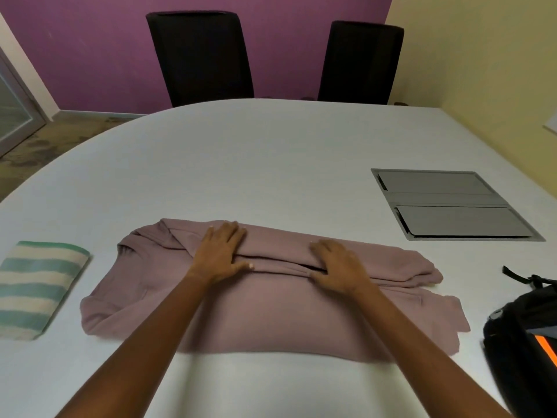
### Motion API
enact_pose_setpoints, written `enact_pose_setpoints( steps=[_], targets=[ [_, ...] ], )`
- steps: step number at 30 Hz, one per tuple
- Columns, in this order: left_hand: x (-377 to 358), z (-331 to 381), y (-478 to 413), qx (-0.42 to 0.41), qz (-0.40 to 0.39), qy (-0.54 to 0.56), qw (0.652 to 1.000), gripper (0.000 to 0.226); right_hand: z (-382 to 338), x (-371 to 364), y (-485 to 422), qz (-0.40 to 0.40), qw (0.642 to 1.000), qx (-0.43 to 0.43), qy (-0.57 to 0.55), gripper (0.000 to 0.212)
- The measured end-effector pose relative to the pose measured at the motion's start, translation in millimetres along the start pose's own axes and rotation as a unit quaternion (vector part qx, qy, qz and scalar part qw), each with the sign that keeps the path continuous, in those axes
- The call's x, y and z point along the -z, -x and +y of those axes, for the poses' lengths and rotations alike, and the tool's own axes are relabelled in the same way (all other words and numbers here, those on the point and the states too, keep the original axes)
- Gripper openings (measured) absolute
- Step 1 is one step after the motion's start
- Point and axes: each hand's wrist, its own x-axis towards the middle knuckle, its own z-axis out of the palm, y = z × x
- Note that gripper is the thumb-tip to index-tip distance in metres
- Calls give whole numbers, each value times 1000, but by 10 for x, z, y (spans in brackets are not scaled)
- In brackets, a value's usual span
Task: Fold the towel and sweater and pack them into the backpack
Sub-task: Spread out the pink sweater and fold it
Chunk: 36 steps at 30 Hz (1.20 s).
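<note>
hands: left (221,254) and right (337,265) flat, open, palms pressing sweater (271,312) fold | towel (36,288) left; backpack (524,342) right

Meeting-room desk, two chairs, a hatch.

A pale desk (286,152) with a curved far edge fills most of the view. A grey hatch (452,203) with two shut flaps, one behind the other, is set flush into it near the right edge. Two black chairs (200,55) (360,61) stand side by side behind the far edge, against a purple wall (90,49). A yellow wall (482,70) runs along the right. Patterned carpet (36,149) shows at far left.
</note>
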Motion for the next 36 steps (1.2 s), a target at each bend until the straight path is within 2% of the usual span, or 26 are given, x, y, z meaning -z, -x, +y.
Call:
enact_pose_setpoints(
  steps=[1,3,6,10,11,14,17,19,21,25,28,30,33,36],
  targets=[
    [-37,16,-32,-3,-41,-32,999,104,-108,-38,-26,-24,999,22,9,70],
    [-127,45,-66,-5,-67,-78,995,89,-237,-159,-67,-68,997,35,22,73],
    [-253,24,-40,9,-53,-92,994,80,-263,-363,-97,-100,994,19,36,60],
    [-431,-45,73,46,30,-3,998,76,-184,-482,-133,-90,994,13,61,53],
    [-428,-50,121,83,12,19,996,79,-188,-492,-118,-82,995,13,62,53],
    [-524,-62,254,159,55,77,983,101,-191,-475,3,-40,998,-6,56,69],
    [-531,-74,427,184,57,96,977,103,-86,-556,204,14,999,-41,29,53],
    [-557,-144,555,190,61,75,977,89,-3,-614,377,5,998,-65,18,57],
    [-573,-219,652,217,84,72,970,77,86,-641,516,35,995,-90,27,59],
    [-562,-334,754,199,84,19,976,58,306,-666,660,86,989,-120,26,54],
    [-482,-413,716,229,80,56,969,44,511,-540,695,172,961,-209,-55,37],
    [-454,-436,733,232,74,83,966,42,691,-450,725,191,940,-268,-92,26],
    [-417,-430,786,232,53,125,963,41,912,-366,781,127,945,-290,-83,26],
    [-399,-477,810,223,40,160,961,40,1028,-348,828,22,964,-264,-4,47]
  ],
)
